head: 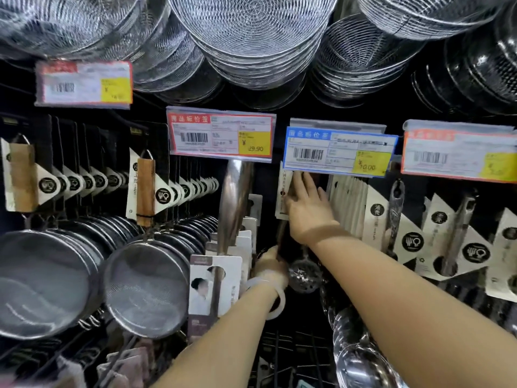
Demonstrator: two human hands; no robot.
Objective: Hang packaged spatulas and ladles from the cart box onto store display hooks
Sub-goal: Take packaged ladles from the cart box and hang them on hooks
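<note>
A packaged slotted ladle hangs below the blue price tag (340,151); its perforated bowl (304,275) shows low, and its white card top (283,189) sits by the hook. My right hand (309,210) reaches up under the blue tag, fingers on the card top and handle; the grip is partly hidden. My left hand (270,266), with a white bangle on the wrist, curls around the lower handle just above the bowl. The hook itself is hidden behind the tag and my fingers.
Rows of packaged mesh strainers (145,284) hang at left. A large steel ladle (235,203) with carded packs hangs under the red tag (221,134). White-carded utensils (397,219) hang at right. Wire skimmers (254,37) crowd overhead. Shiny ladle bowls (355,351) stack at lower right.
</note>
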